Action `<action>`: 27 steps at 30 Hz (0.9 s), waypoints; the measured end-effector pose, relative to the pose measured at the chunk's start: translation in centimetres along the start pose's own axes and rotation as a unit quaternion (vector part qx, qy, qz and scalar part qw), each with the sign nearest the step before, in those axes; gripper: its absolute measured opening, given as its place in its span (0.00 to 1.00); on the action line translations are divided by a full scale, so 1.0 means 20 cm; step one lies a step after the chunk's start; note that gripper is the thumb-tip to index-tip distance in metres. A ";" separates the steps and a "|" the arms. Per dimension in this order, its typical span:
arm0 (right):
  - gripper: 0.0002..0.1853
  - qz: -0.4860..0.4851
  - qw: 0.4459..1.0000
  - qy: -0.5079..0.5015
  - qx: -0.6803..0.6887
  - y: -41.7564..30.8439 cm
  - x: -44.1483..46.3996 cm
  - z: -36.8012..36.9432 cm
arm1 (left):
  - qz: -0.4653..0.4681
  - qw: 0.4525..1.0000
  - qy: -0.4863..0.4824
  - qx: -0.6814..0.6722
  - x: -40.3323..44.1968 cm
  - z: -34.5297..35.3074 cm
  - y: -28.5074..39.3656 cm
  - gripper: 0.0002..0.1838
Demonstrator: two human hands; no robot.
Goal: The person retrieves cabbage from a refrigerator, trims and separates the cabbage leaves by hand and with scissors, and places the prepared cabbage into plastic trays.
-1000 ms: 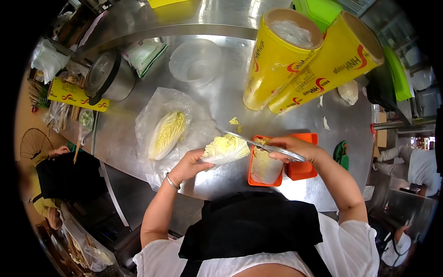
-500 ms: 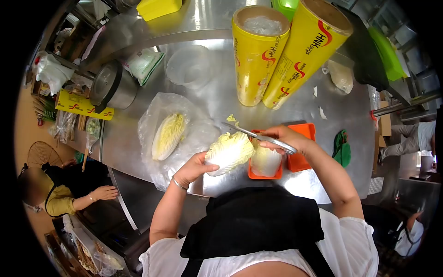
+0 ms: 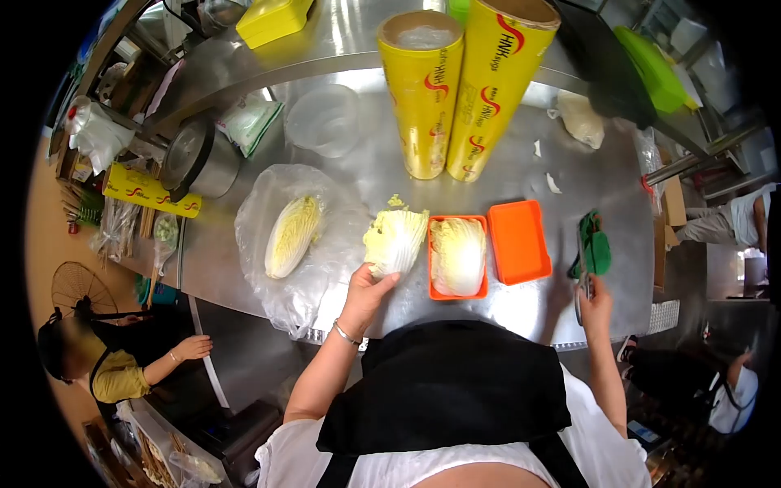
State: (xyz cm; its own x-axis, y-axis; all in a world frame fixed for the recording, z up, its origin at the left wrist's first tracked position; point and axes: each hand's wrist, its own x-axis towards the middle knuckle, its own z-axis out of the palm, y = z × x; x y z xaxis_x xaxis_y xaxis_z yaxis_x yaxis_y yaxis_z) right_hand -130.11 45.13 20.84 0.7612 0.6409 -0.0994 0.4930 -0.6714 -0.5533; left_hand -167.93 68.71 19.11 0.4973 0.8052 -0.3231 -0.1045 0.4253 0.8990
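Note:
My left hand (image 3: 372, 293) grips the lower end of a cut piece of napa cabbage (image 3: 399, 241), its leafy end pointing away from me. Just right of it, another napa cabbage piece (image 3: 458, 259) lies in an orange tray (image 3: 433, 289). A second orange tray (image 3: 521, 242) sits alongside with nothing in it. At the right, my right hand (image 3: 596, 305) is closed on a slim knife with a grey metal handle (image 3: 580, 307). Its blade lies over or against a green cloth-like item (image 3: 599, 248). On a clear plastic bag (image 3: 256, 236) at left rests another napa cabbage (image 3: 293, 237).
Two tall yellow film rolls (image 3: 419, 98) stand at the back. A clear round container (image 3: 323, 120), a lidded pot (image 3: 203, 159) and a green-white packet (image 3: 250, 122) are back left. Small white scraps (image 3: 553, 184) lie at right. A co-worker (image 3: 122, 358) is at the left.
My right hand has moved right with the knife, from over the orange trays to the green item. My left hand still holds the cabbage piece, now turned more upright in view.

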 end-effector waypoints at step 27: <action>0.24 -0.032 0.931 -0.062 -0.357 -0.10 -0.06 -0.05 | -0.072 0.985 0.036 -0.152 -0.10 0.17 0.02 0.18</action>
State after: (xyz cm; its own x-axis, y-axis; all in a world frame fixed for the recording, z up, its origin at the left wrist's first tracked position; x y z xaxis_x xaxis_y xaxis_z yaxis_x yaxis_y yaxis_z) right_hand -131.58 45.39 22.89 0.6876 0.6967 -0.2047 0.7243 -0.6780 0.1253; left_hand -166.13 65.92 21.19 0.4654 0.7495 -0.4708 -0.2958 0.6331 0.7153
